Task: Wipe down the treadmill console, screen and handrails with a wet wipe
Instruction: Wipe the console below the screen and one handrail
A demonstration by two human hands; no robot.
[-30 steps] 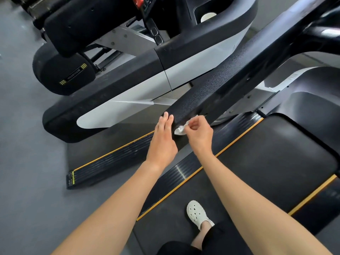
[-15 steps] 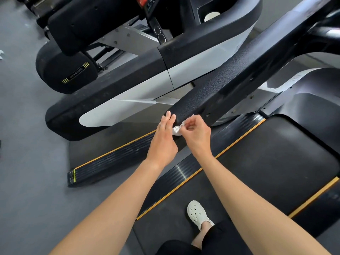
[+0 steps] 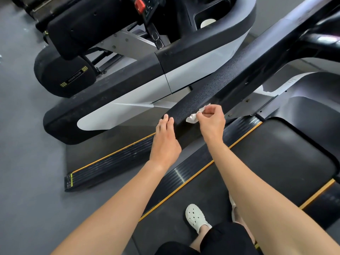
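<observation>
**Handrail end getting the wet wipe treatment**

The right hand [image 3: 211,120] is curled up, and a crumpled white wet wipe [image 3: 191,118] is pinched between its thumb and fingertips. The wipe is pressed against the near end of the black textured handrail [image 3: 211,92], on the side facing the belt. The rest of the fingers are tucked in loosely above the wipe.

The left hand [image 3: 165,142] is kept flat, with the fingers straight and pressed together, nothing held. Its fingertips are laid against the outer edge of the same handrail end, just beside the wipe but not touching it. So the rail tip is sort of bracketed by the 2 hands.

Below, the dark treadmill belt [image 3: 276,153] can be seen, edged by a ribbed black side rail [image 3: 184,178] with a yellow stripe. 1 white clog [image 3: 195,216] is planted on the belt near the bottom of the view.

To the left, a 2nd treadmill [image 3: 128,100] in black and light grey is parked alongside, with a red stop button [image 3: 139,4] showing on its console at the top. Everything is set on a plain grey floor [image 3: 27,162].
</observation>
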